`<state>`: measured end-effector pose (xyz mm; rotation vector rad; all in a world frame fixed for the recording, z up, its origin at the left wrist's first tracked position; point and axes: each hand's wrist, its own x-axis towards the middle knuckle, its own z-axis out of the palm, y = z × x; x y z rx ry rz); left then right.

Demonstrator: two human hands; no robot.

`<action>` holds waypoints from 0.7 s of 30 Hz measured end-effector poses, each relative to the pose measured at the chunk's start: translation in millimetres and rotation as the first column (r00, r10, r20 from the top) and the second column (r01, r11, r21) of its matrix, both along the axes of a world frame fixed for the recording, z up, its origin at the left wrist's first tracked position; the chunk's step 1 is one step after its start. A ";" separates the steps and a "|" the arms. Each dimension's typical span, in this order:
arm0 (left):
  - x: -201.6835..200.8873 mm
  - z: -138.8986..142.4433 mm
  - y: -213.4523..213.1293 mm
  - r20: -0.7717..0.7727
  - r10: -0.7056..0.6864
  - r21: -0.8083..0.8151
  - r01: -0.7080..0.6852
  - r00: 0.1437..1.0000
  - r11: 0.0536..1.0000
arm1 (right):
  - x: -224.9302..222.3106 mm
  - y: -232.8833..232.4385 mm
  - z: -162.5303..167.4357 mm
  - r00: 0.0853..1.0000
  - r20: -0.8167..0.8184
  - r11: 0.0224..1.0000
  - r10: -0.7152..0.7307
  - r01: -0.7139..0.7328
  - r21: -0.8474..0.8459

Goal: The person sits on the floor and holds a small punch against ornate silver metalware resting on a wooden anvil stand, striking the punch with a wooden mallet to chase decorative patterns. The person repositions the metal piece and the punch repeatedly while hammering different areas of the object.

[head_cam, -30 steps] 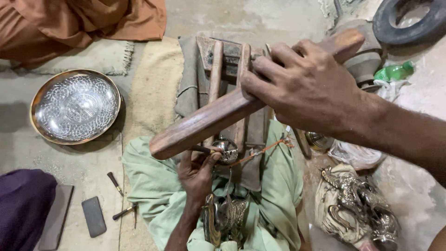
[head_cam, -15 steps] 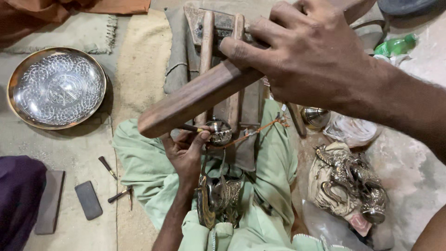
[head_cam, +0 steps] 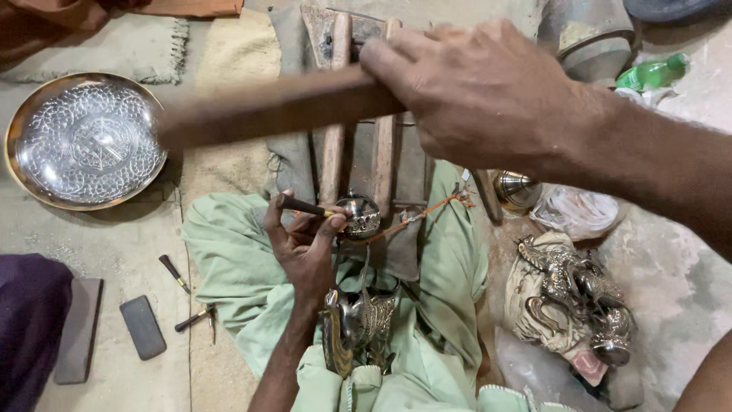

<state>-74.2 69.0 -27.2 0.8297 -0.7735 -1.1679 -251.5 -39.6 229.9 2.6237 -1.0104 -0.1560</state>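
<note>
My right hand point(head_cam: 488, 99) is raised close to the camera, gripping a long wooden bat point(head_cam: 274, 107) that is blurred and lies nearly level above the work. Lower down, my left hand point(head_cam: 305, 244) pinches a thin dark punch point(head_cam: 305, 206), its tip set against a small engraved silver ball point(head_cam: 360, 215). The ball sits at the near end of an upright wooden clamp point(head_cam: 335, 160) between my knees. An orange cord point(head_cam: 415, 220) runs from the ball to the right. An engraved metal bird piece point(head_cam: 358, 324) rests in my green-clothed lap.
A large engraved round plate point(head_cam: 85, 141) lies on the floor at left. Small hand tools point(head_cam: 174, 273) and a dark flat block point(head_cam: 142, 326) lie near my left knee. At right are a brass dome point(head_cam: 517, 189), several metal figures on cloth point(head_cam: 579, 297) and a green bottle point(head_cam: 652, 72).
The wooden bat has swung from a steep slant to nearly level, and my right hand has come closer to the camera. My left hand has kept the punch on the ball.
</note>
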 end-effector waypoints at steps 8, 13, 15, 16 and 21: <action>0.3 -0.2 -0.6 0.024 0.034 -0.005 -0.033 0.999 0.999 | -0.9 -5.7 -0.7 0.981 -0.182 0.966 0.066 -0.108 -0.234; -0.9 -1.6 0.3 0.001 0.021 0.000 -0.021 1.000 1.000 | 8.7 -0.3 -3.8 0.999 0.005 0.998 0.037 -0.037 -0.058; -0.3 -1.5 -1.2 0.018 0.015 -0.036 -0.015 1.000 0.999 | 8.5 0.4 -1.0 0.994 -0.062 0.985 0.092 -0.100 -0.141; 0.2 -1.5 -1.0 0.026 0.019 -0.032 -0.018 0.999 0.999 | 9.6 1.4 -1.2 0.988 -0.095 0.974 0.122 -0.137 -0.178; 0.1 -0.8 1.2 0.051 0.022 0.027 -0.023 0.998 0.999 | 13.9 -2.3 -5.4 0.999 -0.005 0.999 0.033 -0.033 -0.040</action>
